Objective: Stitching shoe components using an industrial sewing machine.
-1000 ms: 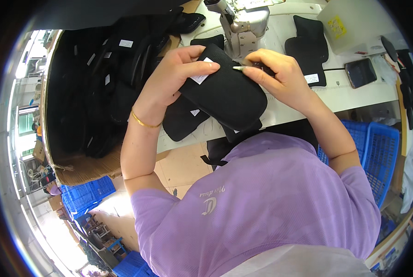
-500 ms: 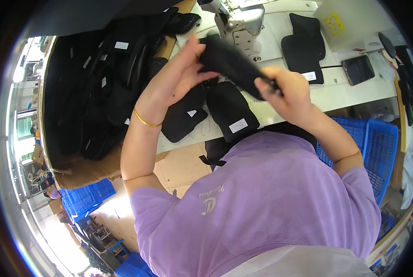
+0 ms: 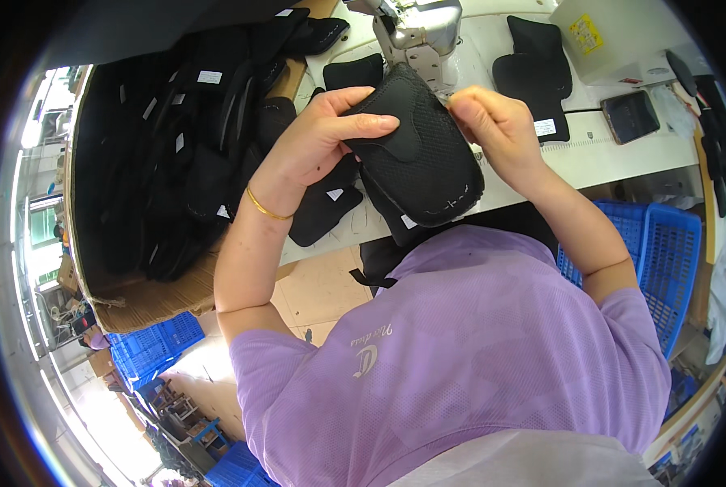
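A black padded fabric piece [image 3: 436,162] with a textured face and rounded lower end is held up before the sewing machine [image 3: 425,40]. My left hand [image 3: 330,134] grips its left edge, thumb on top and fingers mostly underneath. At its upper right edge, my right hand [image 3: 497,130] is closed in a pinch, with fingertips at the edge. Beneath it lies another black piece [image 3: 385,213], mostly covered, a corner of its white label showing. One more black piece [image 3: 318,217] with a label lies left of that on the table.
A large heap of black pieces [image 3: 168,154] fills a cardboard box [image 3: 148,299] on the left. Shaped black pieces [image 3: 533,81] and a phone [image 3: 629,116] lie on the table [image 3: 623,166] at right. Blue baskets [image 3: 663,260] [image 3: 156,345] stand below on both sides.
The black piece has turned from edge-on to show its broad textured face. My left hand has closed on its left edge; my right hand has shifted up to the upper right edge.
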### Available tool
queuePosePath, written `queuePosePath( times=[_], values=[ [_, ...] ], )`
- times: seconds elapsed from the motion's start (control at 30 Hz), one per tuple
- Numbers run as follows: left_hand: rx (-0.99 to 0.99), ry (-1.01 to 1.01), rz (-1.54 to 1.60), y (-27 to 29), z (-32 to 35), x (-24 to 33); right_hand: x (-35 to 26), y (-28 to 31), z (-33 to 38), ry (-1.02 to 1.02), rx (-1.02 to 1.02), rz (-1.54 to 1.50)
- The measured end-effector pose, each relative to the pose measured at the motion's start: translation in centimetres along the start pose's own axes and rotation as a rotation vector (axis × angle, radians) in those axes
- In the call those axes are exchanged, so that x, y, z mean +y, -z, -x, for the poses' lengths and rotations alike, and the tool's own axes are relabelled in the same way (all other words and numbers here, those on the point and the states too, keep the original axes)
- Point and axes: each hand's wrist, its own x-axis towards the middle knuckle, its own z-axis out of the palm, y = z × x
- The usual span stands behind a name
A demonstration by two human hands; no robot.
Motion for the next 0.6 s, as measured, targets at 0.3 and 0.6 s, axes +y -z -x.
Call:
queuePosePath(
  times=[0.3,0.6],
  values=[
    [0.048,-0.527,-1.553,-6.7,3.5,-5.5,1.7,12.2,-4.6,-0.589,-0.276,0.331],
    [0.053,-0.564,-1.573,-6.7,3.7,-6.2,-0.4,7.8,-4.9,-0.273,0.111,0.424]
  ],
)
